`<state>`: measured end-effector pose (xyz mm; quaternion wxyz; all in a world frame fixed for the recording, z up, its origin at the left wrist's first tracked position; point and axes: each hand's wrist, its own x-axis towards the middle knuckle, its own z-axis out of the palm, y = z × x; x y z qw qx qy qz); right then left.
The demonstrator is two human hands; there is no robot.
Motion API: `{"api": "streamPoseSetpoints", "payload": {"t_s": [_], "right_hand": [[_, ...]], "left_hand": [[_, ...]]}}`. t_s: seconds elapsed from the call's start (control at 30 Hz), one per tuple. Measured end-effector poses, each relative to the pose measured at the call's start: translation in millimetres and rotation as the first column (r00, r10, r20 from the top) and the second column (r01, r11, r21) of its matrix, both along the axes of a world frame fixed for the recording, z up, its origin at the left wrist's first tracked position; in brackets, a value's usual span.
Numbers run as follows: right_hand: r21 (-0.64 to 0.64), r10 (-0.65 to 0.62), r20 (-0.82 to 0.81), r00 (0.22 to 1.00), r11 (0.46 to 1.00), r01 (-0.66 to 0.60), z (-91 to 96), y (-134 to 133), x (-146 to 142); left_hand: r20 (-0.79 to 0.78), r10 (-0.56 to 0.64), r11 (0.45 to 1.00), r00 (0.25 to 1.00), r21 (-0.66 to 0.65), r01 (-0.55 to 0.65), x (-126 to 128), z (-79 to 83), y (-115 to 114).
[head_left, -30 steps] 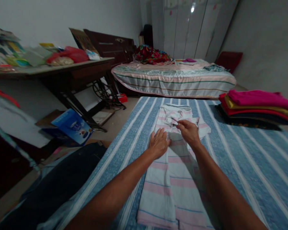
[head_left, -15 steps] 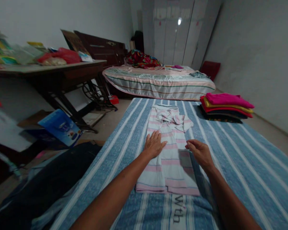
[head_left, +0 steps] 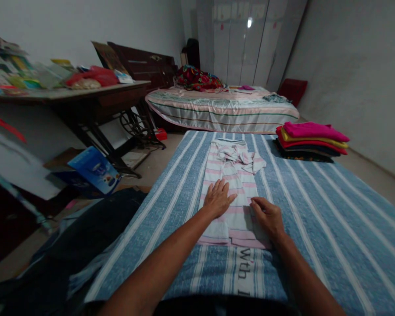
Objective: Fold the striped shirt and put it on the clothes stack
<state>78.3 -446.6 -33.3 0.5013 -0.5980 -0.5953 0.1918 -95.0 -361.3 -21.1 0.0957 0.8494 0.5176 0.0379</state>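
A pink and white striped shirt [head_left: 232,175], folded lengthwise into a narrow strip, lies on a blue striped sheet [head_left: 316,210]. Its sleeve is bunched near the collar at the far end. My left hand [head_left: 219,199] rests flat on the shirt's left half, fingers stretched out. My right hand [head_left: 266,216] lies on the shirt's right edge near the hem, fingers curled down onto the cloth.
A stack of folded clothes [head_left: 311,140], pink on top, sits at the sheet's far right corner. A striped bed [head_left: 222,112] stands behind. A wooden table [head_left: 85,98] with clutter and a blue box [head_left: 94,171] are at left. Dark cloth [head_left: 72,245] lies left of the sheet.
My right hand left the sleeve near the collar and came back to the shirt's lower right edge. My left hand slid a little toward the hem. The view pulled back.
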Motion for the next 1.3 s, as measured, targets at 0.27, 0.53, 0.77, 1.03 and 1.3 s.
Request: {"api": "streamPoseSetpoints", "payload": {"t_s": [0.27,0.53,0.77,1.03,1.3], "right_hand": [[0.082,-0.052,0.022,0.998,0.995,0.050,-6.8,-6.0,1.5],[0.068,-0.054,0.019,0.998,0.996,0.052,-16.1,-2.5,0.9],[-0.029,-0.027,0.020,0.999,0.999,0.028,-3.4,23.5,13.8],[-0.117,-0.118,0.301,0.946,0.980,0.160,2.4,100.8,43.6],[-0.122,0.028,0.661,0.750,0.990,0.071,-6.1,154.5,39.2]], "left_hand": [[0.022,-0.039,0.999,0.999,0.011,0.039,-6.2,-0.3,-26.2],[0.035,-0.091,0.996,0.995,0.020,0.090,-15.6,1.0,-37.9],[0.012,-0.083,0.994,0.997,-0.076,0.083,-18.7,15.8,-45.0],[0.004,-0.154,0.988,0.988,0.007,0.154,-29.6,-1.1,-50.6],[-0.162,-0.302,0.794,0.939,0.503,0.342,-51.0,-51.0,-24.0]]}}
